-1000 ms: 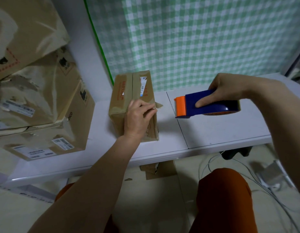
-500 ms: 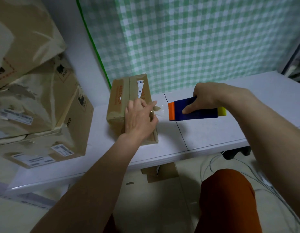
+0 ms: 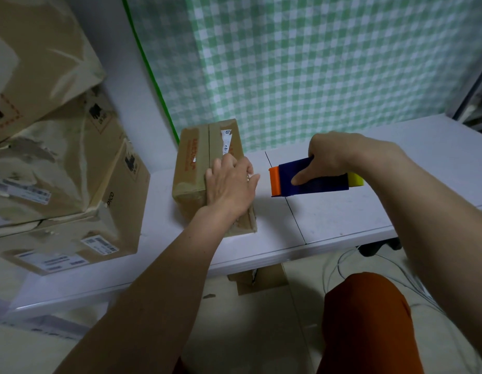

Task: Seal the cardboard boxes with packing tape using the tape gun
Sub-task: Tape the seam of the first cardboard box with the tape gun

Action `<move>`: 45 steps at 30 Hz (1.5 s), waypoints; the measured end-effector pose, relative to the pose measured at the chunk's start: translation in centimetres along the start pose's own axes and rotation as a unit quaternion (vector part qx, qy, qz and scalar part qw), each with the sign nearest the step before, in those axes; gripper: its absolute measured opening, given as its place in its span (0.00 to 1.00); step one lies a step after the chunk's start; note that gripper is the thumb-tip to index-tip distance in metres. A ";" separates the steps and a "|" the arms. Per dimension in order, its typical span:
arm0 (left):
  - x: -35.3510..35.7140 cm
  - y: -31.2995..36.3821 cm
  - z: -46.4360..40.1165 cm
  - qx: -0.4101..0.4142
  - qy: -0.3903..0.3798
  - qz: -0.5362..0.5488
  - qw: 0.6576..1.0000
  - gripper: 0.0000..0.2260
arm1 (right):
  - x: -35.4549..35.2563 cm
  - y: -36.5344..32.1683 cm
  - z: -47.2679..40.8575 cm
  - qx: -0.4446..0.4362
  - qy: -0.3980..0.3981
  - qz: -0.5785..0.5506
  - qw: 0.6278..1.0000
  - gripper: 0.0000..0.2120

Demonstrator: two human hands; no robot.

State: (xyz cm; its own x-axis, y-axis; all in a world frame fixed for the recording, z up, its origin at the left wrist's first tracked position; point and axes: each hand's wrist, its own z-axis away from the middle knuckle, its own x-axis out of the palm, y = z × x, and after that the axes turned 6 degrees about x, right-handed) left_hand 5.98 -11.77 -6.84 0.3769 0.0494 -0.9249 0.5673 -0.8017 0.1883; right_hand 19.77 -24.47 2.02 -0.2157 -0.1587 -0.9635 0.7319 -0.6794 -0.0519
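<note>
My left hand lies flat on the small box on the worktop, my right hand grips the tape gun just beside it, so I judge this box's taping unfinished, others possibly waiting.

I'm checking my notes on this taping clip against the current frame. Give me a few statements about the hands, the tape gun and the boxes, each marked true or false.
1. The right hand grips the tape gun. True.
2. The left hand rests on the small cardboard box. True.
3. The tape gun's orange end touches the box. False: a gap of white table shows between them.
4. The stacked boxes sit to the right of the small box. False: they are on its left.
</note>
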 end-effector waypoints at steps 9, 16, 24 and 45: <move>0.3 0.3 -0.4 -0.029 -0.005 -0.008 1.000 0.26 | 0.8 -1.5 -0.9 0.006 -0.006 0.009 1.000 0.23; 0.5 0.5 -0.5 -0.034 -0.003 -0.042 0.999 0.26 | 1.5 -4.9 -0.9 -0.002 0.042 0.037 0.998 0.21; 0.8 0.5 -0.7 -0.036 0.002 -0.047 0.998 0.13 | 2.2 -6.8 -0.6 -0.013 0.126 0.082 0.988 0.11; 1.7 -1.4 1.3 -0.011 0.045 -0.034 0.998 0.31 | 15.3 3.6 -5.3 0.159 0.018 -0.110 0.981 0.12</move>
State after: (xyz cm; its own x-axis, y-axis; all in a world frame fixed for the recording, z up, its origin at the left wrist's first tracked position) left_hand 4.90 -11.36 -9.09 0.4009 0.1571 -0.9026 0.6092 -0.7815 0.1346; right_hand 22.51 -25.55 -14.26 -0.3194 0.0388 -0.9468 0.4300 -0.8844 -0.1813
